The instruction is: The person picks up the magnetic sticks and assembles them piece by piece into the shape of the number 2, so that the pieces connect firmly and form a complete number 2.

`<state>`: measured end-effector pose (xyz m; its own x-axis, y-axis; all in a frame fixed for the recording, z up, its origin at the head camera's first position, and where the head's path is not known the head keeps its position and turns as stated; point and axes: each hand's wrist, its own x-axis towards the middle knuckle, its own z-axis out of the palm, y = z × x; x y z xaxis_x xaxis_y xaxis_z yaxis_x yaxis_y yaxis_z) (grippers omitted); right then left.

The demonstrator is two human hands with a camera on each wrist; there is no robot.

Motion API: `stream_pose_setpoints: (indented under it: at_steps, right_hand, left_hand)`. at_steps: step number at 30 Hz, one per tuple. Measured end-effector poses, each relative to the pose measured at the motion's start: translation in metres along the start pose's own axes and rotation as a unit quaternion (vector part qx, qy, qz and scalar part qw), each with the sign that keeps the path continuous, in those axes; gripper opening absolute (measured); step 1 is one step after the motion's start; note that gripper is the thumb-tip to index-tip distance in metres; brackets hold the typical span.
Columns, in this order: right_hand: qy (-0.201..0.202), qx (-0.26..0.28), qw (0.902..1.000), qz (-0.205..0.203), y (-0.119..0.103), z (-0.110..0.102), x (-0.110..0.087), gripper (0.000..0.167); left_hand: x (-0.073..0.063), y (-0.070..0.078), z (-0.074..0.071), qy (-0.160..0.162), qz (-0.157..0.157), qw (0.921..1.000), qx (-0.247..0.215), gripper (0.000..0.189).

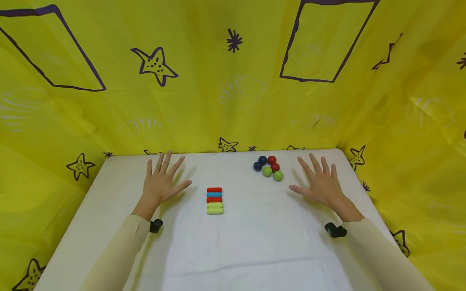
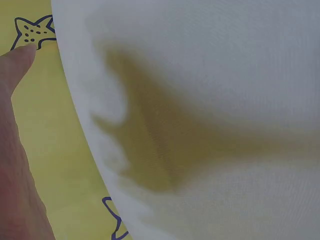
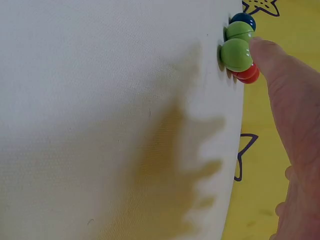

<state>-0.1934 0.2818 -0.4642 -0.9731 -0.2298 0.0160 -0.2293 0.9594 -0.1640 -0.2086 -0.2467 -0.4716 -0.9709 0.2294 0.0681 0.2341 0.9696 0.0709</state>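
My left hand (image 1: 160, 184) hovers over the left part of the white table with its fingers spread, holding nothing. On the other side my right hand (image 1: 322, 184) is likewise spread and holds nothing. Between them, left of the middle, several small bars lie in a stacked row: a red bar (image 1: 214, 190), a blue bar (image 1: 214, 195), another red bar (image 1: 214, 200) and two yellow-green bars (image 1: 214, 211). Nearer my right hand sits a cluster of balls: two dark blue balls (image 1: 257, 166), two red balls (image 1: 275, 167) and two green balls (image 1: 278, 176). In the right wrist view the thumb (image 3: 280, 62) overlaps the cluster's edge.
The table (image 1: 255, 242) has a white cloth with a crease near the front. Yellow curtains (image 1: 196, 101) with dark star drawings stand behind it and at both sides. A dark wrist camera (image 1: 335, 230) sits at the right wrist, another camera (image 1: 156, 226) at the left.
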Motion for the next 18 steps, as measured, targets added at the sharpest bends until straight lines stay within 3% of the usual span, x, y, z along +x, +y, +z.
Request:
stream_pose_setpoints:
  at_steps: [6, 12, 15, 18]
  right_hand:
    - [0.017, 0.021, 0.9983, -0.052, -0.001, -0.001, 0.005, 0.094]
    - [0.016, 0.062, 0.9930, -0.100, -0.002, -0.001, 0.011, 0.089]
    - [0.014, 0.087, 0.9891, -0.118, -0.003, 0.001, 0.015, 0.085]
    - [0.004, 0.125, 0.9836, -0.130, -0.003, 0.005, 0.019, 0.080]
  left_hand:
    - [0.001, 0.001, -0.004, -0.004, 0.022, 0.9995, -0.023, 0.089]
    - [0.006, 0.008, -0.004, 0.019, 0.068, 0.9960, -0.055, 0.086]
    - [0.008, 0.012, -0.002, 0.033, 0.092, 0.9916, -0.085, 0.084]
    - [0.008, 0.019, -0.002, 0.042, 0.111, 0.9826, -0.143, 0.080]
